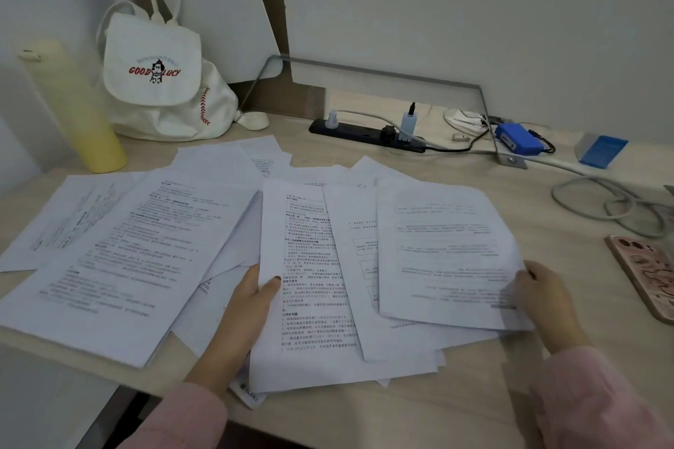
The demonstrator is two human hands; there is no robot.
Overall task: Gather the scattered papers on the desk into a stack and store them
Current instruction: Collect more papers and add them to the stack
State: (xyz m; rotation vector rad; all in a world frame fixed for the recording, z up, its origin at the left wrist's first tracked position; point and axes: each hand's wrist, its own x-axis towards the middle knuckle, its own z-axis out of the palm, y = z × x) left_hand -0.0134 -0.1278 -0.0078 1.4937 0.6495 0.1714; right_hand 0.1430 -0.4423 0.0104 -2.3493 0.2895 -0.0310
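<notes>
Several printed white papers lie fanned across the wooden desk (pixel 510 394). A loose pile (pixel 120 259) spreads to the left, partly over the desk's front edge. A second overlapping bunch (pixel 364 266) sits in the middle. My left hand (pixel 251 306) grips the left edge of that bunch, thumb on top of a sheet. My right hand (pixel 547 299) pinches the right edge of the top sheet (pixel 448 248). Pink sleeves cover both wrists.
A white canvas backpack (pixel 157 73) and a yellow bottle (pixel 73 106) stand at the back left. A black power strip (pixel 364 133) with plugs, a blue box (pixel 519 138), cables (pixel 612 204) and a blue pad (pixel 601 151) lie at the back right. A pink phone (pixel 649 273) rests at the right edge.
</notes>
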